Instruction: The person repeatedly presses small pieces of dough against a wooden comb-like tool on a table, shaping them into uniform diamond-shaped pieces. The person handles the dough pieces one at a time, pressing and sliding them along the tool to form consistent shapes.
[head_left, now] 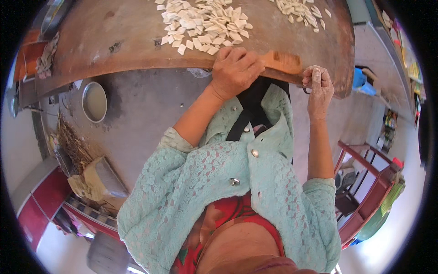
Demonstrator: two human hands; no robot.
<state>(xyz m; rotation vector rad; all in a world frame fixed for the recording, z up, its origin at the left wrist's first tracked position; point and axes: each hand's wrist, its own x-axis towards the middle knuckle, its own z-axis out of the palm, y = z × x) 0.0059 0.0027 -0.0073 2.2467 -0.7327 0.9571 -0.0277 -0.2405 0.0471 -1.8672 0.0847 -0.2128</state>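
My left hand [237, 68] is closed at the near edge of the wooden table, gripping one end of a light brown comb [283, 61]. The comb's teeth point away from me, and its free end reaches toward my right hand [319, 89]. That hand is dusted with flour, with its fingers pinched together beside the table edge; whatever they may hold is too small to make out. Beyond my left hand lies a pile of pale diamond-shaped dough pieces [205, 27]. Farther right sits a smaller heap of shaped dough pieces [299, 9].
The wooden table [127, 45] has a curved-looking near edge in front of me. On the floor to the left stands a round metal basin [95, 102], with dry twigs [73, 141] nearer me. A red wooden chair frame [365, 196] is at the right.
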